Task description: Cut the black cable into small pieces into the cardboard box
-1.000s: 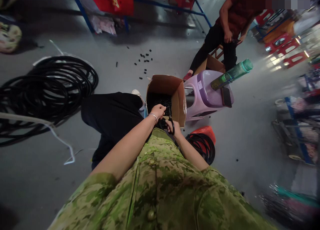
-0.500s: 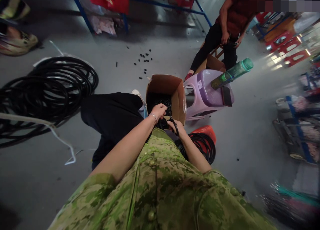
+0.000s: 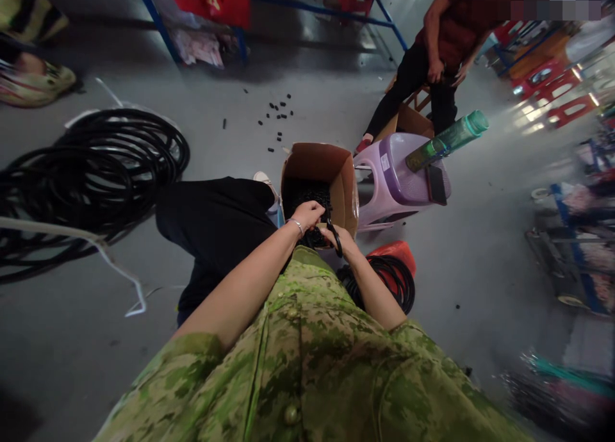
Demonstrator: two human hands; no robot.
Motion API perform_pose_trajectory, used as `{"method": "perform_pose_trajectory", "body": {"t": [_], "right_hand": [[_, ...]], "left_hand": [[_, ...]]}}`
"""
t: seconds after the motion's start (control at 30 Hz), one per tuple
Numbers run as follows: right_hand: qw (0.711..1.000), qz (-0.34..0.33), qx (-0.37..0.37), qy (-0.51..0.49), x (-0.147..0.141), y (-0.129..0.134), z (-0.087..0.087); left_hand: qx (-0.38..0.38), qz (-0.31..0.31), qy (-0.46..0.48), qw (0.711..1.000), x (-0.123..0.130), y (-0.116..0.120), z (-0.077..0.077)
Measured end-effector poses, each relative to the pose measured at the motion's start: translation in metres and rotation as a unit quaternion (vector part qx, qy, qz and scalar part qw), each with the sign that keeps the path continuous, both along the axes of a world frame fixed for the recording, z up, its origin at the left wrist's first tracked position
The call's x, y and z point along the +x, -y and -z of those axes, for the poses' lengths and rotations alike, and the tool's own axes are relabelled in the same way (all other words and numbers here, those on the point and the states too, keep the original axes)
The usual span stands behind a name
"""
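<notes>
Both forearms (image 3: 240, 282) converge; left hand (image 3: 309, 215) beside right hand (image 3: 344, 241) gripping black loop (image 3: 338, 243).

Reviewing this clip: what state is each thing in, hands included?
Cardboard box: open
Left hand: closed, contents unclear
Right hand: closed on black-handled tool
Black-handled tool: held, blades unclear
Purple stool: upright
Green bottle: standing, lid unclear
Large black hose: coiled
Small black pieces: scattered

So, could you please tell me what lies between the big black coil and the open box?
The wearer's dark leg, a light shoe and grey floor show in the head view.
</notes>
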State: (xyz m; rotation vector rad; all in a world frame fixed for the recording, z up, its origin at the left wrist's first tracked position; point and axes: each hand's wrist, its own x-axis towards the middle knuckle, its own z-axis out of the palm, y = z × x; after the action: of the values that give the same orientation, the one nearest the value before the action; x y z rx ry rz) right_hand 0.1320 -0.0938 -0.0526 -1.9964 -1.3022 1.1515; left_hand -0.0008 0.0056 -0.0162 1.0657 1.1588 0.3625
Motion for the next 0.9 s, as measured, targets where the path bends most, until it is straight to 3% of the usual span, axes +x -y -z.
{"method": "perform_pose_trajectory", "body": {"t": [0.17, 0.4, 0.6, 0.73, 0.9], "right_hand": [[1.0, 0.006, 0.012, -0.017, -0.002, 0.003, 0.0], [0.999, 0.009, 0.025, 0.044, -0.003, 0.014, -0.002], [0.997, 0.066, 0.016, 0.03, -0.015, 0.024, 0.007], [0.994, 0.106, 0.018, -0.012, -0.027, 0.026, 0.014], [0.99, 0.135, 0.016, -0.029, -0.03, 0.022, 0.019]], "left_hand": [[0.004, 0.006, 0.002, 1.0, 0.0, 0.0, -0.002], [0.003, 0.02, -0.01, 1.0, -0.002, -0.001, -0.002], [-0.01, 0.017, -0.027, 0.999, -0.001, 0.0, -0.003], [-0.057, 0.01, -0.004, 0.998, 0.001, 0.001, -0.001], [-0.163, -0.049, 0.055, 0.984, 0.002, -0.001, -0.003]]}}
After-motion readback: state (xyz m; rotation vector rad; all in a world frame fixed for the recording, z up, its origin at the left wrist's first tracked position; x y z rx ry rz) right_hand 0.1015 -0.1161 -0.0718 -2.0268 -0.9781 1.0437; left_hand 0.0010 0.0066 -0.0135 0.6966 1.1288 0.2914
